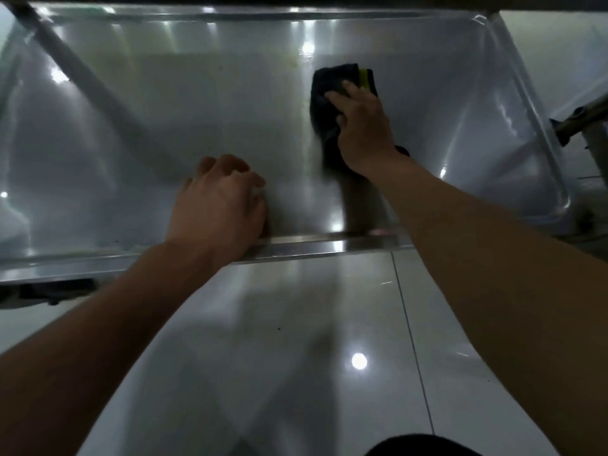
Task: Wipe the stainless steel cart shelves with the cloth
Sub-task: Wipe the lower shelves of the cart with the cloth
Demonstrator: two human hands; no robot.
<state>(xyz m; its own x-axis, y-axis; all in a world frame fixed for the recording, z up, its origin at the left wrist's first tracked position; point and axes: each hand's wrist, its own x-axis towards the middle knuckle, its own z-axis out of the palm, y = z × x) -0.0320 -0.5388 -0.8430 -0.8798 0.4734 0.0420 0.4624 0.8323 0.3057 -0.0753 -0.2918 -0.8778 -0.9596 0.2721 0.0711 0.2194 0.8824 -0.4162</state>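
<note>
- The stainless steel shelf (184, 103) fills the upper half of the view: a shallow tray with a raised rim and rounded corners, its metal glossy and dotted with reflected light spots.
- A faint yellowish smear shows on the shelf toward the far side, left of the cloth.
- Below the shelf's near rim lies a white tiled floor (296, 340), shiny, with a dark grout line and a bright lamp reflection.
- A caster or frame part (572, 123) sticks out past the shelf's right edge.
- The dark cloth (332, 93), with a yellow-green strip at its far edge, lies flat on the right part of the shelf.
- The right hand (360, 126) presses on the cloth, grip spread with fingers straight.
- The left hand (220, 205) rests at the near rim, fingers curled; whether it grips anything cannot be told.
- No writing or label can be read.
</note>
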